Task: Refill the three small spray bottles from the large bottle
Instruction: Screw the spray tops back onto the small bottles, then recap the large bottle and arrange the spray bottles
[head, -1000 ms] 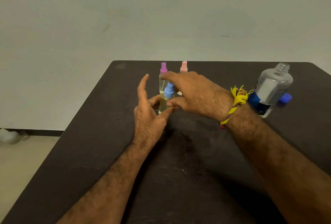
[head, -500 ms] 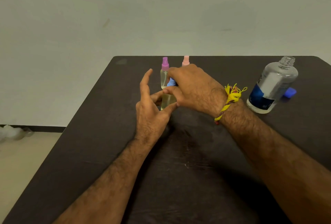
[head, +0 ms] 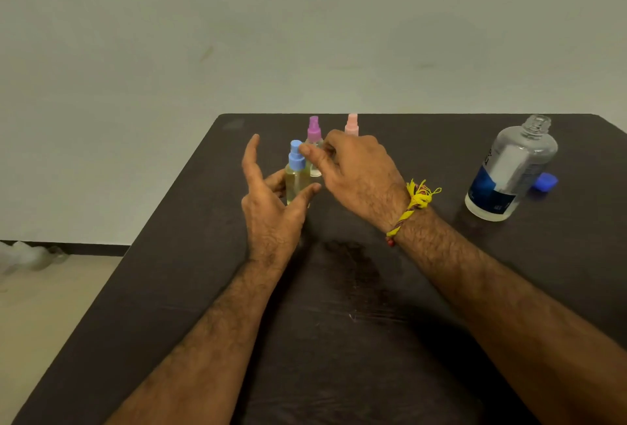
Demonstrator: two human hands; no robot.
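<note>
A small spray bottle with a blue top (head: 297, 183) and yellowish liquid stands on the dark table (head: 356, 339). My left hand (head: 268, 210) holds its body between thumb and fingers, index finger pointing up. My right hand (head: 359, 173) hovers just right of it, with loosely curled fingertips touching the side of the blue top. Behind stand a purple-topped spray bottle (head: 314, 131) and a pink-topped one (head: 352, 124), its body hidden by my right hand. The large clear bottle (head: 509, 170) stands uncapped at the right.
A blue cap (head: 544, 182) lies on the table just right of the large bottle. The table's left edge drops to a light floor, where some clear plastic (head: 27, 255) lies by the wall. A plain wall rises behind the table.
My right hand has come off the blue top, which it covered and gripped before, and now shows the top fully. My left hand keeps its hold on the bottle.
</note>
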